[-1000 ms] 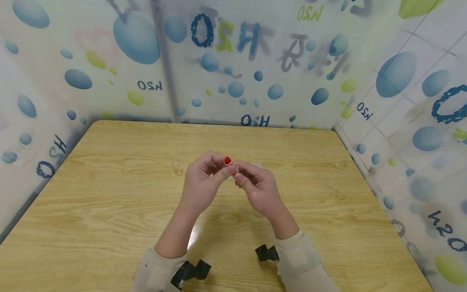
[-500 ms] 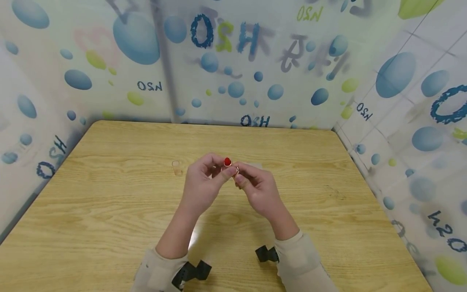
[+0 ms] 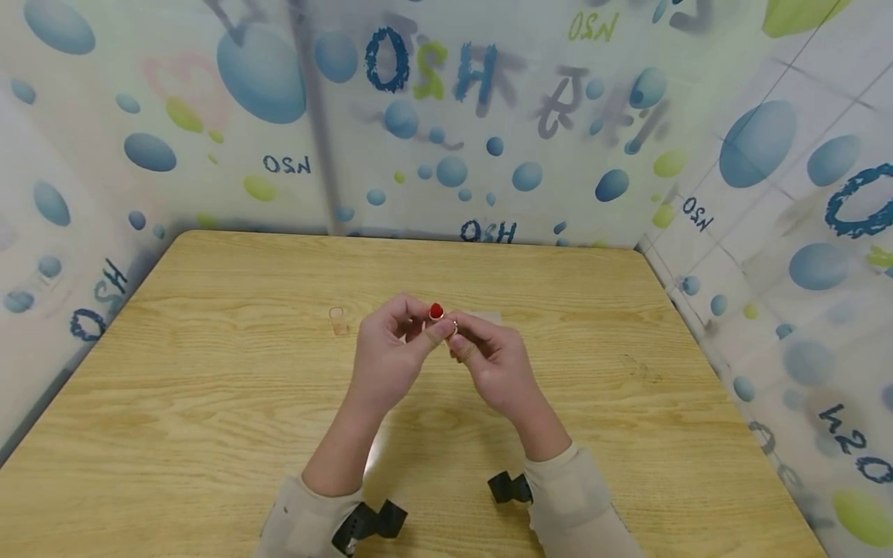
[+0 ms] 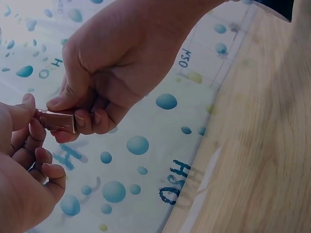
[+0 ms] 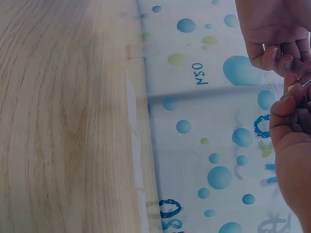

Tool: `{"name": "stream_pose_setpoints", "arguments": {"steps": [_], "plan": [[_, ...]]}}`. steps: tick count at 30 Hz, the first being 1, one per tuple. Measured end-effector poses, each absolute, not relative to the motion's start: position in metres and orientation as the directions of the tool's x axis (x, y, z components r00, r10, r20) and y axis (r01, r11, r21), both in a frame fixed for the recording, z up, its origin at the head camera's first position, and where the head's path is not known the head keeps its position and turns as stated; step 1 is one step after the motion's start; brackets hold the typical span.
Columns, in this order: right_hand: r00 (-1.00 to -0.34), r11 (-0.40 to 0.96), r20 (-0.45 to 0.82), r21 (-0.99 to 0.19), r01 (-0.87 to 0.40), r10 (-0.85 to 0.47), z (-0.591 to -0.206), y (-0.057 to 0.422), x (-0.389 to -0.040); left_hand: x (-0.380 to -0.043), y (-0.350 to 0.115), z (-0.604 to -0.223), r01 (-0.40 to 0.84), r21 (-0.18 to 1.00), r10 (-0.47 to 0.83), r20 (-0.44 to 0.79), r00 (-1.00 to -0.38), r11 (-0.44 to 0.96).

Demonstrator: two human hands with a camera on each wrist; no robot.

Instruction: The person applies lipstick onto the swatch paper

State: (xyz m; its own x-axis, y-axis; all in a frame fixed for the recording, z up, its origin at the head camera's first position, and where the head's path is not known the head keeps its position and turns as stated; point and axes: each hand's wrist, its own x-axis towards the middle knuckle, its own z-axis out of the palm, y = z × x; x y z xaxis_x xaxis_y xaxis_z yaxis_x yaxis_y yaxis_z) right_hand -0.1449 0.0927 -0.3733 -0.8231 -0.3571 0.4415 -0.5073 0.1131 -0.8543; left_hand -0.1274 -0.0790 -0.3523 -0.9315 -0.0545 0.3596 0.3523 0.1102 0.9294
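In the head view both hands meet above the middle of the table. My left hand [image 3: 391, 353] pinches a small red-topped piece [image 3: 436, 311] with a pale gold rim, its thumb lying just below the rim. Fingertips of my right hand [image 3: 498, 360] almost meet that thumb, at a little shiny gold rim [image 3: 455, 326]. In the left wrist view the right hand [image 4: 109, 80] grips a short copper-coloured tube [image 4: 60, 121] with a bright edge. The left hand's thumb and fingers [image 4: 22, 114] are at its other end. The right wrist view mostly hides the pieces behind fingers.
On the wooden table [image 3: 279, 434], left of the hands, lies a small clear tag-like thing [image 3: 338, 320] with a loop. A pale flat rectangle [image 3: 488, 317] shows behind the right hand. Patterned walls [image 3: 432, 178] close in the back and sides. Black camera mounts [image 3: 370, 521] sit on both cuffs.
Both hands keep the same hold. The left forearm has edged slightly right, and the red-topped piece sits a touch nearer the person.
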Motion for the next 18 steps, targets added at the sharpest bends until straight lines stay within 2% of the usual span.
{"name": "stream_pose_setpoints", "arguments": {"steps": [18], "plan": [[-0.852, 0.212, 0.411, -0.846, -0.489, -0.325, -0.367, 0.107, -0.152, -0.135, -0.078, -0.349, 0.322, 0.938, -0.012, 0.326, -0.945, 0.130]]}}
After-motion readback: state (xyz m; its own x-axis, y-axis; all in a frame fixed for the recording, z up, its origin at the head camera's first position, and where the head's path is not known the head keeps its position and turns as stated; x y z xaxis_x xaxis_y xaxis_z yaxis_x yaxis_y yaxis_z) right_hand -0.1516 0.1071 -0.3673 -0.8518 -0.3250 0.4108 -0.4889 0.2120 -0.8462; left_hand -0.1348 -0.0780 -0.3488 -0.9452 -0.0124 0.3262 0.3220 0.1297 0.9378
